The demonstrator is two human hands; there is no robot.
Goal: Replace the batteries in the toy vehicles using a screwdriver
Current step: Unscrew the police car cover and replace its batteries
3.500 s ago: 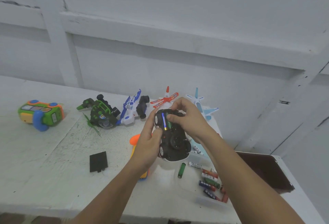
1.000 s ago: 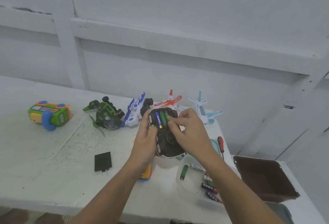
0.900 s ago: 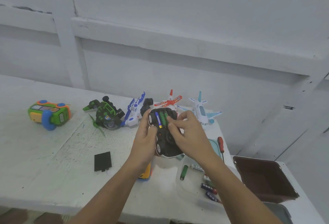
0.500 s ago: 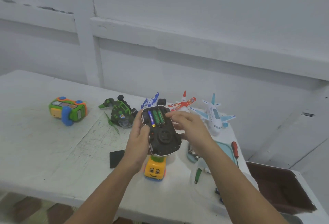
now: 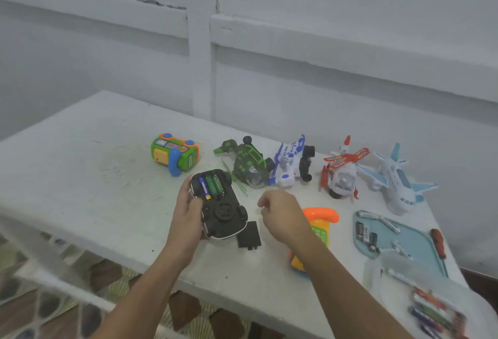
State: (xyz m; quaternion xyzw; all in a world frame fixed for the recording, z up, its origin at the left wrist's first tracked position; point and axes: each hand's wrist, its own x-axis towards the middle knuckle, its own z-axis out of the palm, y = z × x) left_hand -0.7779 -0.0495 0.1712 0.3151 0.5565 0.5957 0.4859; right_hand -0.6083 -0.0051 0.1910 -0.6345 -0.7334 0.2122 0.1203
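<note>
Underside up: the filled battery bay, not yet closed.
Our left hand [image 5: 188, 212] clamps its fingers round the toy car [image 5: 219, 203], belly-up over the table [image 5: 80, 177] so we see its three batteries [image 5: 211, 186]. Our right hand [image 5: 280, 214] hovers empty, fingers loosely curled, near the cover [image 5: 249, 236], which we judge goes on next.

Toys [image 5: 396, 179]: seven
Batteries [image 5: 211, 187] in overturned car [image 5: 223, 212]: three
Black battery cover [image 5: 249, 235]: one
Red screwdriver [image 5: 438, 241]: one
Blue tray [image 5: 412, 236]: one
</note>
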